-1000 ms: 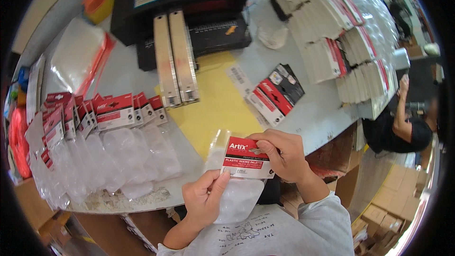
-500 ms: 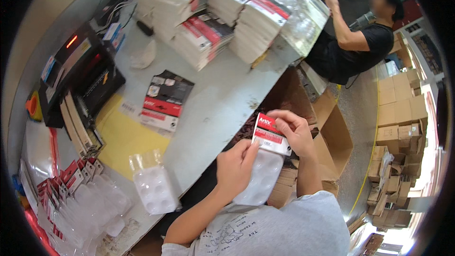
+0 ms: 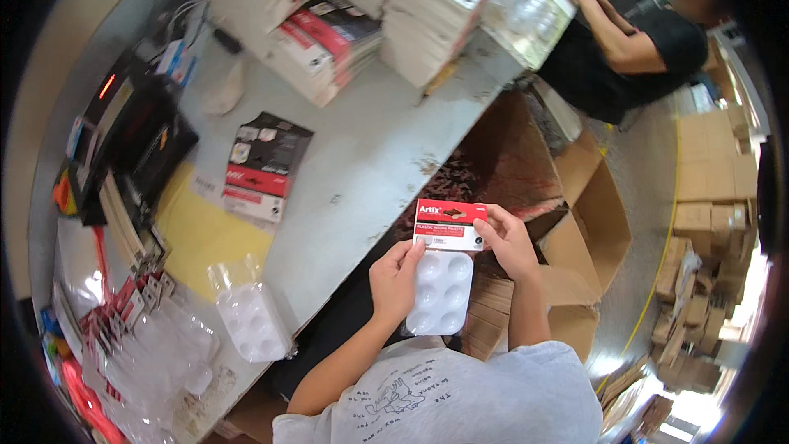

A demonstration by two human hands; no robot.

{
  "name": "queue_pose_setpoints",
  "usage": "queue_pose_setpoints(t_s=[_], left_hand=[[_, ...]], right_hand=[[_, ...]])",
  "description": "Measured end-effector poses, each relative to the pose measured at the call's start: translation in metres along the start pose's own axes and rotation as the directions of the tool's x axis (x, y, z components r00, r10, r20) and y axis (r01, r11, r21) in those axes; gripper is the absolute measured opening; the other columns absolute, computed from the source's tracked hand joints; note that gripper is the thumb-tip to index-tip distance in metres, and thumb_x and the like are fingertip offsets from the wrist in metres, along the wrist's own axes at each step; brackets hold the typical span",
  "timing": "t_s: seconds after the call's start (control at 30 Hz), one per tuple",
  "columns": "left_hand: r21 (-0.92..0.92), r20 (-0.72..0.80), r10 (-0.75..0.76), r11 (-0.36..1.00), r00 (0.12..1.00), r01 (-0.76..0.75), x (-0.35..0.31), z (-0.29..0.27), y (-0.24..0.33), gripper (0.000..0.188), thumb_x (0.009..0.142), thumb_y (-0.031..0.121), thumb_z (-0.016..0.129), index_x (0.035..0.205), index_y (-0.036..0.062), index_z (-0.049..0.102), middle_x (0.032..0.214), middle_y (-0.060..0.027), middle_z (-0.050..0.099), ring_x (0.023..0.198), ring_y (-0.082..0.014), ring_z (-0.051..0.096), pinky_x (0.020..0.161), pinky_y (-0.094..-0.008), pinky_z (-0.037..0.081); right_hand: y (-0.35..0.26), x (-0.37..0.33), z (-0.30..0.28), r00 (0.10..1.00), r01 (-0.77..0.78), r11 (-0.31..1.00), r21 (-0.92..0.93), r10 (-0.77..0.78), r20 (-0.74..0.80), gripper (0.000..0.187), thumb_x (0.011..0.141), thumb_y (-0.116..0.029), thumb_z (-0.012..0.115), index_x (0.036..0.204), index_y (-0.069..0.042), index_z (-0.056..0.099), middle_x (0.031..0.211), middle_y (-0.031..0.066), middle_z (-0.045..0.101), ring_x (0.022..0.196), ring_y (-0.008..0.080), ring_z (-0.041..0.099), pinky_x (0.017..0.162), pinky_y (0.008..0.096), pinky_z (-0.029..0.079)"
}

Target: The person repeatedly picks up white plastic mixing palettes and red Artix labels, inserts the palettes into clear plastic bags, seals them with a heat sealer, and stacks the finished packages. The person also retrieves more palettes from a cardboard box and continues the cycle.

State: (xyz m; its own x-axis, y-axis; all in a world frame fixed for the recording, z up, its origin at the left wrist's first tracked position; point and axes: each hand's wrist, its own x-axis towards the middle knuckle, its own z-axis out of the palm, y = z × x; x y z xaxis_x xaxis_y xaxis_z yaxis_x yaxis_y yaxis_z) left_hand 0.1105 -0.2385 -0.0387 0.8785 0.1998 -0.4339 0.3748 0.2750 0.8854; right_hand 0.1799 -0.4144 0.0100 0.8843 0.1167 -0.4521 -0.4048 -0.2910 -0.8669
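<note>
Between my two hands is a packaged palette, a white plastic tray with round wells under a folded red and white header card. My left hand pinches the card's lower left corner, thumb on its front. On the other side, my right hand grips the card's right edge, thumb in front and fingers behind. Another white palette in a clear bag lies at the table's near edge, left of my left hand. Some loose header cards rest flat farther up the table.
Tall stacks of header cards stand at the table's far side. A black machine with a red display is at the left, above several carded clear packs. Right of the table is an open cardboard box. A co-worker sits beyond.
The palette pack has turned from tilted to upright, its card now squarely facing me. My hands have shifted slightly with it. The co-worker's hands no longer hold up a white object.
</note>
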Motion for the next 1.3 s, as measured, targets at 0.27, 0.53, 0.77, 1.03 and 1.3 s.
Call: queue_pose_setpoints(t_s=[0.27,0.53,0.77,1.03,1.3], left_hand=[[0.164,-0.406,0.286,0.957,0.868,-0.239,-0.066,-0.121,0.073,0.013,0.088,0.010,0.061,0.093,-0.0015,0.065,0.063,0.0030,0.053,0.057,-0.0016,0.040,0.049,-0.0189,0.033],[0.064,-0.700,0.158,0.985,0.696,-0.159,-0.109,-0.203,0.062,0.013,0.088,0.011,0.061,0.091,-0.0016,0.065,0.062,0.0027,0.054,0.058,-0.0023,0.041,0.051,-0.0177,0.035],[-0.081,-0.823,0.086,0.961,0.561,-0.265,-0.111,-0.242,0.056,0.018,0.090,0.012,0.059,0.087,-0.0055,0.063,0.066,0.0043,0.052,0.060,-0.0026,0.040,0.052,-0.0180,0.033],[-0.021,-0.805,0.137,0.966,0.578,-0.259,-0.106,-0.254,0.054,0.020,0.092,0.014,0.055,0.082,-0.0037,0.059,0.068,0.0049,0.051,0.063,-0.0025,0.038,0.054,-0.0176,0.031],[0.055,-0.803,0.220,0.953,0.554,-0.299,-0.099,-0.255,0.059,0.021,0.094,0.014,0.052,0.083,-0.0025,0.058,0.069,0.0022,0.052,0.064,-0.0039,0.039,0.057,-0.0183,0.034]], right_hand=[[-0.071,0.004,0.147,0.850,0.228,0.949,0.217,-0.302,0.431,0.022,0.089,-0.008,0.058,0.106,0.005,0.051,0.094,0.0065,0.063,0.086,0.0087,0.057,0.077,0.0229,0.045],[-0.096,-0.017,0.278,0.745,0.325,0.945,0.040,-0.282,0.604,0.022,0.087,-0.004,0.060,0.105,0.006,0.054,0.091,0.0079,0.064,0.081,0.0079,0.057,0.073,0.0224,0.047],[-0.106,-0.017,0.301,0.719,0.176,0.956,-0.236,0.040,0.694,0.016,0.086,-0.008,0.060,0.082,0.006,0.066,0.076,0.0100,0.064,0.058,0.0135,0.060,0.049,0.0221,0.045],[-0.101,-0.015,0.303,0.652,0.316,0.930,-0.187,-0.070,0.755,0.011,0.085,-0.004,0.060,0.086,0.005,0.066,0.074,0.0082,0.062,0.059,0.0112,0.060,0.050,0.0219,0.045],[-0.095,-0.006,0.303,0.567,0.536,0.841,-0.074,-0.294,0.769,0.009,0.081,-0.003,0.064,0.085,0.004,0.067,0.070,0.0087,0.062,0.055,0.0117,0.059,0.051,0.0218,0.044]])
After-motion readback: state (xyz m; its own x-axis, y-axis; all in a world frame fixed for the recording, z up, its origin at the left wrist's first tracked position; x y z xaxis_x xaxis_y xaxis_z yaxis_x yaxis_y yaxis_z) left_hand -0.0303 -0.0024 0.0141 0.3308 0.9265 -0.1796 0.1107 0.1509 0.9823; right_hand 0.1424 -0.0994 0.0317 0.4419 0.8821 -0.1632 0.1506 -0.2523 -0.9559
